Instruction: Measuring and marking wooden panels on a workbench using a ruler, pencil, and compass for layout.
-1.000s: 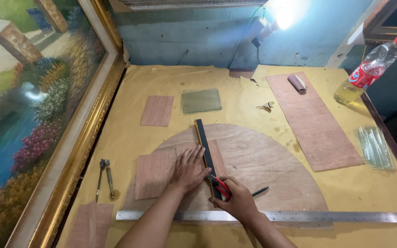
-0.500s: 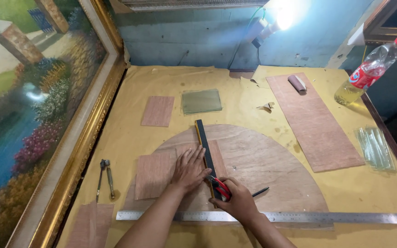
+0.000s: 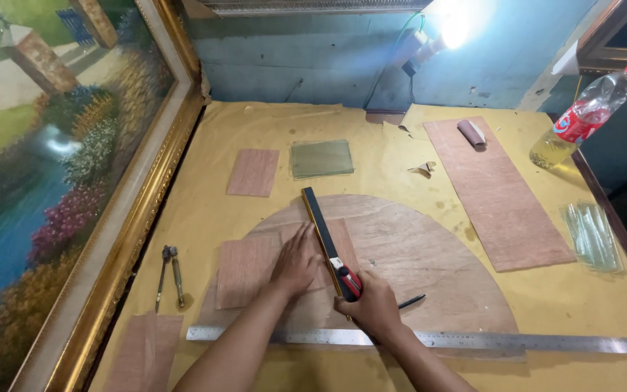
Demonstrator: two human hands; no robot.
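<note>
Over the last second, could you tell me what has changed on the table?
Nothing has visibly changed. The left hand still presses the short ruler onto the thin wood sheet, and the right hand still holds the red cutter against it.

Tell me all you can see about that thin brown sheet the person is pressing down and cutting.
The thin brown sheet looks like wood veneer or thin board, rectangular, reddish-brown, finely grained. It lies flat on a semicircular plywood board. A dark straightedge lies across its right part. The left hand presses flat on it beside the straightedge; the right hand holds a red-and-black cutter near its lower right edge.
</note>
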